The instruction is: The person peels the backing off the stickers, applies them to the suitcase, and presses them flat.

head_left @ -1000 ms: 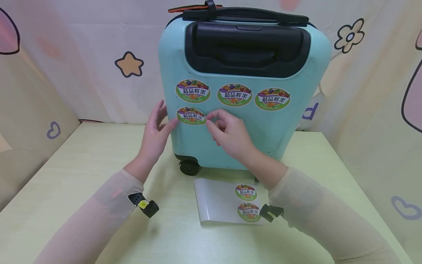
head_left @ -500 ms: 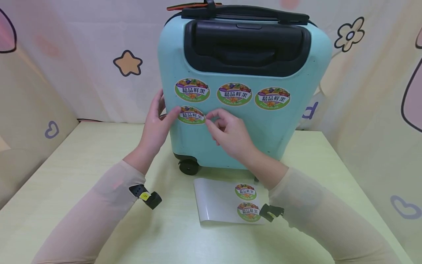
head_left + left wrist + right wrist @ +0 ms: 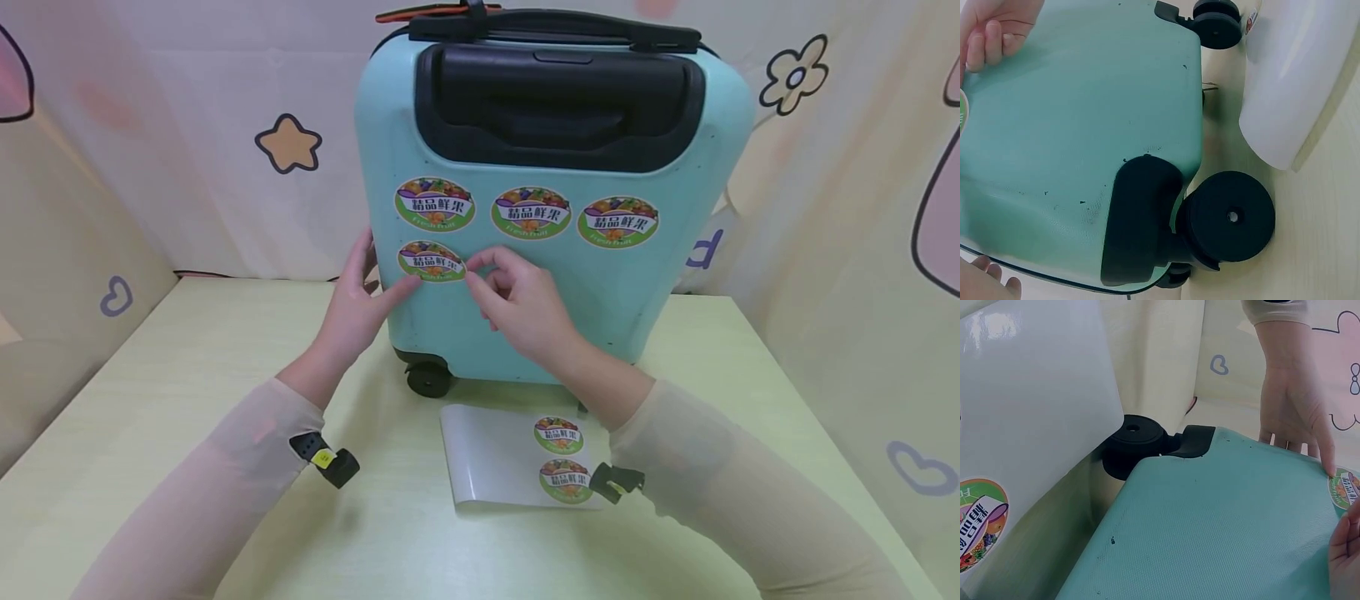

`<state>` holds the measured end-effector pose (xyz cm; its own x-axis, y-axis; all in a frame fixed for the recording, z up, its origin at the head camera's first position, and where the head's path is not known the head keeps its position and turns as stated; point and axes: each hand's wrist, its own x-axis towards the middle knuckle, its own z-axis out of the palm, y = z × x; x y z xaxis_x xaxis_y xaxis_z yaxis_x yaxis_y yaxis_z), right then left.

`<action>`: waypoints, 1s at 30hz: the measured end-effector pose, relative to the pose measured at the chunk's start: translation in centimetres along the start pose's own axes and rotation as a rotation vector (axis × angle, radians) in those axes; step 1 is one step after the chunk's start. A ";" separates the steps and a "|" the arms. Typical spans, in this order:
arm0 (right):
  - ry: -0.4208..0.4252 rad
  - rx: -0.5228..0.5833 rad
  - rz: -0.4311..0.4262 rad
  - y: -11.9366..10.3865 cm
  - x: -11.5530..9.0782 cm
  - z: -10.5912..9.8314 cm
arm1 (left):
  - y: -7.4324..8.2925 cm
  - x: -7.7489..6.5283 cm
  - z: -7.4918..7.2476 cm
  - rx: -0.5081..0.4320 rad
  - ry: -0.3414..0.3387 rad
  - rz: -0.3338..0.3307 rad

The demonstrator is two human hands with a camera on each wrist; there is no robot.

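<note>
A light teal suitcase [image 3: 540,325] stands upright on the table, with several oval fruit stickers on its face. The lower-left oval sticker [image 3: 431,262] lies below the upper row, its right edge pinched between thumb and forefinger of my right hand [image 3: 528,308]. My left hand [image 3: 356,304] is at the suitcase's left side, fingers extended along the side and partly hidden. Its straight thumb touches the sticker's lower edge, which also shows in the right wrist view. In the left wrist view, only a sliver of that sticker [image 3: 962,111] is visible.
A white sticker sheet [image 3: 495,458] with two oval stickers lies on the table [image 3: 360,533] before the suitcase, its near edge lifted. A black wheel [image 3: 429,379] stands at the lower-left corner. A patterned cloth [image 3: 202,150] hangs behind.
My left thumb moved up to the sticker's upper-left edge, then down to its lower edge. My right hand keeps its pinch at the right edge.
</note>
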<state>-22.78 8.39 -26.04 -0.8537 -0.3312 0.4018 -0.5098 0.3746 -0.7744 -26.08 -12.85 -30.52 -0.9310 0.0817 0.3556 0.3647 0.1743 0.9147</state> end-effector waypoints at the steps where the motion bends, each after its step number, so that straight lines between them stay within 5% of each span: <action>1: 0.000 0.002 -0.002 0.0 0.0 0.0 | 0.0 0.0 0.0 0.002 -0.003 0.005; 12: 0.001 0.001 -0.014 0.1 -0.1 -0.1 | 3.1 0.8 0.0 -0.015 0.046 0.037; 19: -0.007 -0.002 -0.023 0.1 0.0 0.0 | 5.3 0.0 0.2 -0.066 0.019 0.018; 30: -0.005 -0.006 -0.024 0.2 -0.1 0.0 | 4.4 -0.6 0.3 -0.012 0.001 -0.014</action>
<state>-22.78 8.47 -26.21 -0.8408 -0.3440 0.4180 -0.5307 0.3714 -0.7619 -23.92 -11.79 -26.78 -0.9361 0.0782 0.3430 0.3514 0.1634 0.9218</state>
